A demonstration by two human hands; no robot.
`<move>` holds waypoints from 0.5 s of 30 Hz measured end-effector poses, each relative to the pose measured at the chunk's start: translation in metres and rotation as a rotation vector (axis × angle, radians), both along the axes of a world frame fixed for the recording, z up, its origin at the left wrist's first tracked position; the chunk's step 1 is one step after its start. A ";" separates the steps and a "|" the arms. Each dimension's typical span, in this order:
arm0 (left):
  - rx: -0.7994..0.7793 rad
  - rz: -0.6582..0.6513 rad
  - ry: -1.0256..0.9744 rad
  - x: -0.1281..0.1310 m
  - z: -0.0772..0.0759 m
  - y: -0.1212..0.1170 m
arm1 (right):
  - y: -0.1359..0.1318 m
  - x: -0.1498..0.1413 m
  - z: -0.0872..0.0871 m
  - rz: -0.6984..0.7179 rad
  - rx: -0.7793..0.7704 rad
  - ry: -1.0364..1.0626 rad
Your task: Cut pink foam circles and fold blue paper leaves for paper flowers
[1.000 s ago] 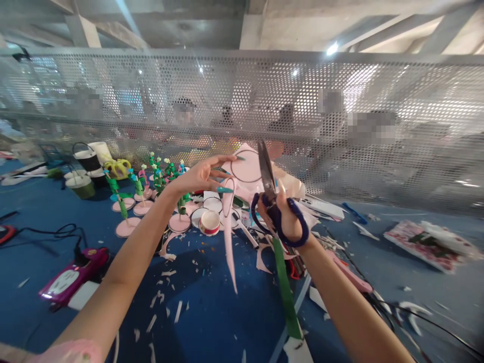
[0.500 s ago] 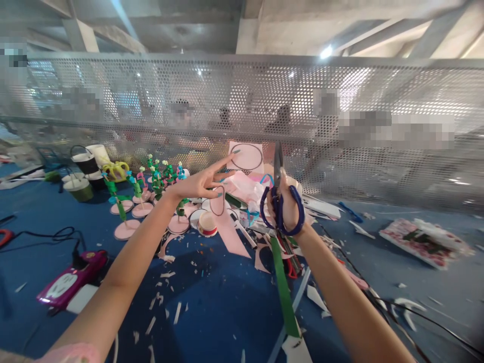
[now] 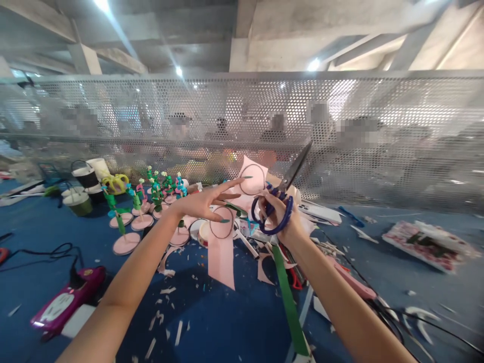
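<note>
My left hand (image 3: pixel 200 202) holds up a pink paper strip (image 3: pixel 221 254) with dark circles drawn on it. Its fingers are stretched over the paper; one circle shows by the fingertips, another below the thumb, and the lower end hangs over the blue table. Just to the right, my right hand (image 3: pixel 286 219) grips scissors (image 3: pixel 298 164) by their dark blue loop handles. The blades lie close together, point up and to the right, and are apart from the strip. Part of the strip is hidden behind my left fingers.
Small green plant figures on pink discs (image 3: pixel 126 243) stand at left, near little buckets (image 3: pixel 77 200). A purple power strip (image 3: pixel 68 297) lies front left. Paper scraps, a green strip (image 3: pixel 289 302) and cables cover the right. Perforated metal panel (image 3: pixel 170 106) stands behind.
The scissors have tilted from upright toward the right and moved slightly left with my right hand. The pink strip has turned, its lower end now hanging straighter. My left hand has lowered slightly in view.
</note>
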State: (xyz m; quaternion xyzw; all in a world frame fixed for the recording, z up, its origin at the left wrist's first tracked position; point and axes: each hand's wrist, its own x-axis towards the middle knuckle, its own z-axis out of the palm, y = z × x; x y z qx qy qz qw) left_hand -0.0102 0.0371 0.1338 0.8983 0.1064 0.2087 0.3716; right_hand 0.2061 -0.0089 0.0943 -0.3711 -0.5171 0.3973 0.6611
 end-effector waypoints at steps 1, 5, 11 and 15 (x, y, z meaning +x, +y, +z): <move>-0.004 -0.010 0.012 -0.003 0.001 0.001 | 0.000 0.000 0.000 0.000 0.010 -0.010; -0.125 -0.040 -0.058 -0.021 0.008 0.006 | 0.001 -0.002 0.000 -0.021 0.051 -0.038; -0.316 0.086 -0.445 -0.026 0.011 0.012 | 0.001 -0.007 0.005 -0.021 0.082 -0.003; -0.380 0.308 -0.480 -0.013 0.002 0.019 | -0.004 -0.008 0.009 -0.026 0.112 -0.020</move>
